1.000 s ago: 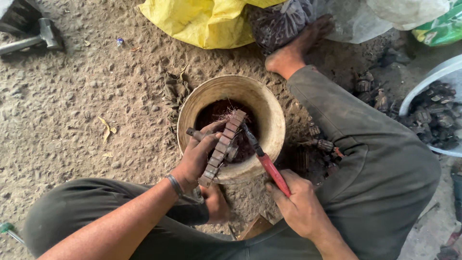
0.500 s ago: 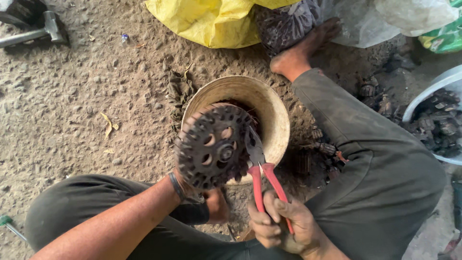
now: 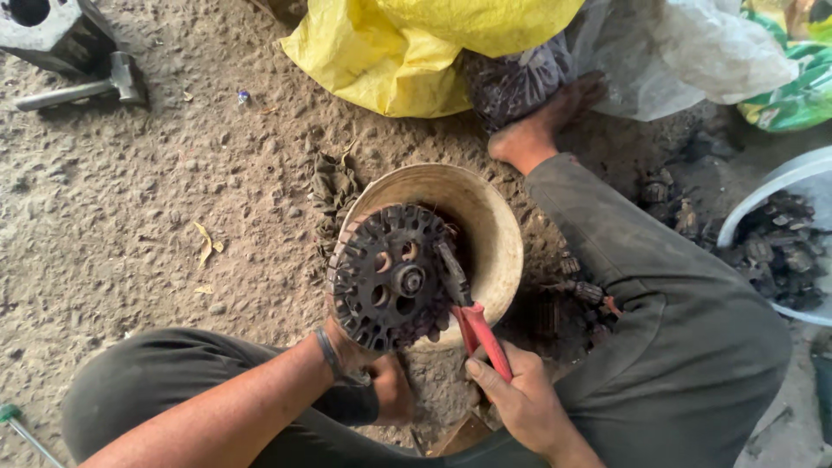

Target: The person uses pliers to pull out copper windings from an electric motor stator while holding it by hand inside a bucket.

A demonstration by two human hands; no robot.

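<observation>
I sit on the dirt floor with the tan bucket between my legs; everything else I place from it. Beyond the bucket lie a yellow sack, a clear plastic bag and, further right, a green printed bag. Right of it stands a white tub of dark scrap. Over the bucket's near rim my left hand grips the dark toothed disc from below, face up. My right hand is closed around red-handled pliers, tips at the disc's hub. I judge it best to brace the disc firmly and bite squarely.
</observation>
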